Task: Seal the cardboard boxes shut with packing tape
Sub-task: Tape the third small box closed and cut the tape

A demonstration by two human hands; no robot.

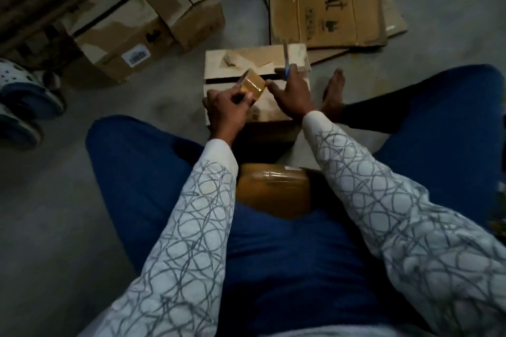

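Item: box-sealing station on a bare concrete floor (68,186), with the person seated and legs spread. Flattened cardboard (328,3), printed "boat", lies at the far right. Stacked boxes (142,22), some patched with tape, stand at the far left. The cardboard box (262,56) in work sits on the floor between the knees, its top flaps closed but with a dark gap showing along the seam. A taped parcel (273,191), fully wrapped in brown tape, rests near the lap. The left hand (227,109) has its grip closed round the tape roll (253,86), held just above the seam. The right hand (293,96) has its grip on the scissors (287,63) by their blue handles, blades pointing up and away from the box. Whether its thumb touches the tape's free end cannot be told. Step judged: drawing out a strip to bridge the seam. Handling note: press the flaps together first, anchor the tape on the near side wall, and run it centred along the gap and over the far edge. Keep it taut, smooth it down, then cut close to the roll.
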